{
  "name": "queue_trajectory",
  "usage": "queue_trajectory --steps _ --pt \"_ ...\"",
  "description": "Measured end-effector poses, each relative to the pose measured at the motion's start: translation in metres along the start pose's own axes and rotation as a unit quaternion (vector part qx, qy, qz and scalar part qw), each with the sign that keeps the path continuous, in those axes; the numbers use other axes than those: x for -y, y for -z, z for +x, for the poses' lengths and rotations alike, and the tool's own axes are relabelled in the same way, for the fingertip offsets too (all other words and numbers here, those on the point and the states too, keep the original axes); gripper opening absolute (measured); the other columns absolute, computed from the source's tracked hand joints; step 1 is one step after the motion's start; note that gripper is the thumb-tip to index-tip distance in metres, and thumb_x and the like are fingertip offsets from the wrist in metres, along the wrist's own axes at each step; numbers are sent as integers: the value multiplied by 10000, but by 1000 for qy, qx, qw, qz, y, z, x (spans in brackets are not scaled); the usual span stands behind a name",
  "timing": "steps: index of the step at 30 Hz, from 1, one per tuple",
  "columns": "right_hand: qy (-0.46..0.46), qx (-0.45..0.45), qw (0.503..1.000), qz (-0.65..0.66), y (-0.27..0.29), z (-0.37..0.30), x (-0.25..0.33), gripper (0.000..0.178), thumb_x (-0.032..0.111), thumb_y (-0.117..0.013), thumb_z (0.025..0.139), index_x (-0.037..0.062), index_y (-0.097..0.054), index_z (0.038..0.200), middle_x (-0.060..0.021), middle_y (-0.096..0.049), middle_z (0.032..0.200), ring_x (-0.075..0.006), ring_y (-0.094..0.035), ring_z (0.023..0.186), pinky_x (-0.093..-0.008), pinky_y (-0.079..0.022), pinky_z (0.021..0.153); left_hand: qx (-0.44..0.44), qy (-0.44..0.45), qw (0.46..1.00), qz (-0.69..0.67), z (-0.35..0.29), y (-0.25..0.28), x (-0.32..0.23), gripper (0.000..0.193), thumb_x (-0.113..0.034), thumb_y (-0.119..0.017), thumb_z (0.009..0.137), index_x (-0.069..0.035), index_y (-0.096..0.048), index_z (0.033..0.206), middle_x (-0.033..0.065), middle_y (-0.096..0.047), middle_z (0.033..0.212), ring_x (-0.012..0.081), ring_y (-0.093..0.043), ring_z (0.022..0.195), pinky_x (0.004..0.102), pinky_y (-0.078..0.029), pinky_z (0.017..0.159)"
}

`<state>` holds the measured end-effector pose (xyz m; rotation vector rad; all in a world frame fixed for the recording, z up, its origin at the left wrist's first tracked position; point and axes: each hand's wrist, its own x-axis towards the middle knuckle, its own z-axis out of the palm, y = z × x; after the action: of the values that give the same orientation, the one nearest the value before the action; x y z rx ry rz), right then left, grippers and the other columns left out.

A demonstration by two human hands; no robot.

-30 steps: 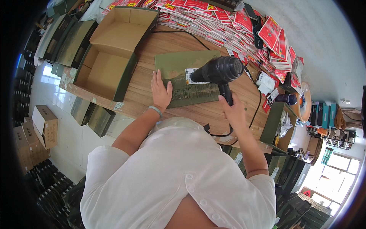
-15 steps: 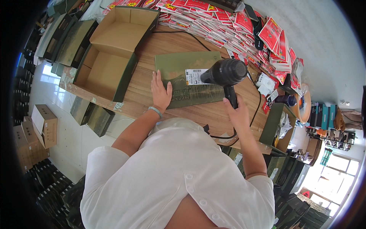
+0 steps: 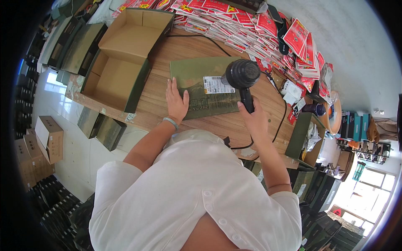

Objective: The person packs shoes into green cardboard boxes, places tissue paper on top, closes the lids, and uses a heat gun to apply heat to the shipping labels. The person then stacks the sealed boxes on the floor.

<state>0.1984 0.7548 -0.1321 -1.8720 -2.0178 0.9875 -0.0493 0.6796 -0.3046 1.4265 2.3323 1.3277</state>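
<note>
A green box lid or flat box lies on the wooden table in front of me, with a white printed label stuck near its middle. My left hand rests flat on its left side, fingers stretched out. In my right hand is a black hair dryer, gripped by the handle. The dryer's nozzle points left over the label's right edge and hides the box's right part.
An open green box with a brown inside stands to the left. Red printed packets are heaped along the far side. A black cord runs over the table. Another green box holding plastic bags stands at the right.
My right hand has brought the hair dryer slightly left, and its nozzle now sits closer over the label. My left hand has stayed in place on the green box.
</note>
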Motion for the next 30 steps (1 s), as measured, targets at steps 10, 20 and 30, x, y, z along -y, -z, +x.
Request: queue_trajectory --steps 10,20,30 --pt "-9 -13 999 52 -1 -5 -4 477 420 -674 866 65 -590 1173 -146 -622 762 -279 -609 688 -359 -475 654 -4 -2 1000 -5 1 -1 0 671 -251 -530 943 -4 -226 1488 323 -261 1481 477 -284 1359 537 -237 1116" --pt "26 -14 998 57 24 -19 -47 424 367 -686 883 57 -588 1155 -29 -521 626 -103 -496 462 -273 -405 455 -1 -5 1000 -7 1 -1 1 676 -247 -531 940 3 -223 1487 323 -263 1480 475 -288 1357 527 -238 1120" --pt "-7 -56 998 0 26 -10 -16 465 434 -671 864 69 -603 1145 -147 -628 753 -293 -632 702 -382 -482 657 -3 -6 1000 -20 1 1 2 665 -249 -519 948 3 -222 1488 326 -261 1479 477 -290 1355 529 -234 1120"
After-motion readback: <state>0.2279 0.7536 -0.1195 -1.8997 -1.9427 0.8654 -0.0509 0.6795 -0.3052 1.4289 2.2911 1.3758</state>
